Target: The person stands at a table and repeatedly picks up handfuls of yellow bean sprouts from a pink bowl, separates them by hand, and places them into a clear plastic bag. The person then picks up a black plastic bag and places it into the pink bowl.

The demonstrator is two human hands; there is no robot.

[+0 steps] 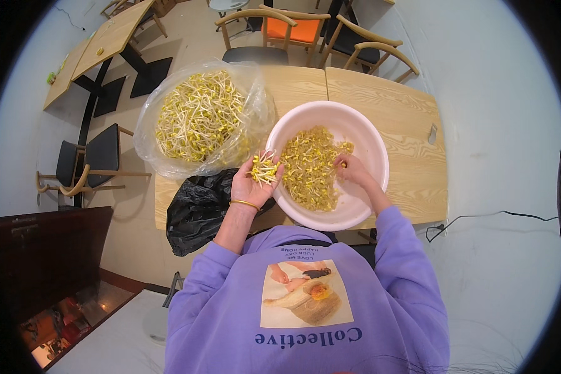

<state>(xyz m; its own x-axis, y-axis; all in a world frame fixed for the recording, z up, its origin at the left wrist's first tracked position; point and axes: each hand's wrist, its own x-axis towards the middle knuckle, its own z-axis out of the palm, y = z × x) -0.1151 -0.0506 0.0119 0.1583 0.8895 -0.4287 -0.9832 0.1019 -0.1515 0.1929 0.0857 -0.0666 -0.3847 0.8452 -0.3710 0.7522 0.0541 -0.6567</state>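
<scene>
My left hand [257,180], palm up, holds a small bunch of soybean sprouts [264,169] at the left rim of a pale pink plastic basin [374,135]. Inside the basin lies a spread heap of sprout pieces [311,173], with yellow heads and tan bits. My right hand [353,169] is over the basin's right part, fingers bent down at the heap's edge. A yellow bit shows by its fingertips; whether they grip it is unclear. Left of the basin, a clear plastic bag [145,126] stands open, full of long whole bean sprouts [201,114].
A crumpled black plastic bag [198,215] hangs over the front left edge of the wooden table [406,163]. Wooden chairs with dark seats [255,55] stand beyond the table, others [100,152] to the left. A black cable [495,213] runs along the right wall.
</scene>
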